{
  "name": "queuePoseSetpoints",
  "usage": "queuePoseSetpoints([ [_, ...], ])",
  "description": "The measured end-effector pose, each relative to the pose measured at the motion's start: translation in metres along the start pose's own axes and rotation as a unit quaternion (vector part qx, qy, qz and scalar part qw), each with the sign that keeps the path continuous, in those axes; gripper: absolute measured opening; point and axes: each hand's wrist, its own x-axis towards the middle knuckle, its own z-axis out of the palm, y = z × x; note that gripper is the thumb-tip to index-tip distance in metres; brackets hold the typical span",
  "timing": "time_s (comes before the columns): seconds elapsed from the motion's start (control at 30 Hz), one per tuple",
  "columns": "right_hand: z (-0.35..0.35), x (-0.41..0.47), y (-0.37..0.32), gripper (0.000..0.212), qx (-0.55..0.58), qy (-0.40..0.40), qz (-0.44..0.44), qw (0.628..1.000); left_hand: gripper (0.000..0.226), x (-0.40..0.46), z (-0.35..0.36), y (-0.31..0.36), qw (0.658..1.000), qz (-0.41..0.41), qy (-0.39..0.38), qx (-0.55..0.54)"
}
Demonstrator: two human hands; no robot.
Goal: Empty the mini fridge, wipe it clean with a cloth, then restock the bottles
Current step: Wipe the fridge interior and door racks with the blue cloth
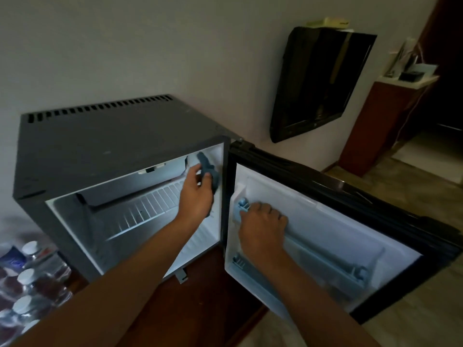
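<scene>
At the far left, a cluster of clear bottles (30, 279) with white caps stands on the floor beside the mini fridge (100, 144), outside it; the contents look partly dark, partly clear, though blur hides the labels. The fridge is a dark grey box with a slotted vent along the back of its top, and its cavity is pale and lit, holding only a white wire shelf (150, 209) with nothing on it. Inside the cavity, toward its upper right corner, the left hand (198, 194) has its fingers curled round a grey-blue cloth (209, 172), bunched and pressed against the right inner wall. Just right of the hinge, the right hand (263, 226) rests on the open door (325, 221), fingers curled over the upper door rack (243, 207), a pale blue-grey rail; a second rail of the same kind sits lower on the door, and neither holds any bottle. The door's inner liner is white, framed by a black seal. Beyond it on the wall hangs a dark television (320, 81).
</scene>
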Motion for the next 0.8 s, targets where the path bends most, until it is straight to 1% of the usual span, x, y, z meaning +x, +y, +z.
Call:
queuePoseSetpoints([
  [0.1, 0.01, 0.002, -0.006, 0.024, -0.035, 0.031, 0.014, 0.999, 0.031, -0.002, 0.014, -0.011, 0.997, 0.011, -0.082, 0.01],
  [0.17, 0.019, 0.002, -0.004, 0.025, -0.068, 0.065, 0.012, 0.996, 0.034, -0.01, 0.023, -0.021, 0.994, 0.017, -0.11, 0.001],
  [0.3, 0.027, 0.0, 0.001, 0.021, -0.105, 0.093, -0.01, 0.99, 0.041, -0.022, 0.033, -0.04, 0.992, 0.049, -0.112, 0.021],
  [0.4, 0.031, 0.0, 0.002, 0.019, -0.1, 0.13, -0.022, 0.986, 0.042, -0.017, 0.034, -0.043, 0.991, 0.067, -0.101, 0.06],
  [0.47, 0.034, 0.002, 0.004, 0.017, -0.09, 0.16, -0.039, 0.982, 0.041, -0.014, 0.034, -0.041, 0.985, 0.097, -0.102, 0.096],
  [0.57, 0.034, 0.003, 0.008, 0.026, -0.078, 0.187, -0.06, 0.977, 0.039, -0.011, 0.032, -0.041, 0.978, 0.126, -0.109, 0.123],
  [0.67, 0.034, 0.003, 0.01, 0.033, -0.076, 0.202, -0.065, 0.974, 0.038, -0.012, 0.031, -0.044, 0.979, 0.116, -0.111, 0.13],
  [0.8, 0.034, 0.007, 0.017, 0.034, -0.066, 0.22, -0.081, 0.97, 0.037, -0.016, 0.031, -0.056, 0.987, 0.066, -0.123, 0.074],
])
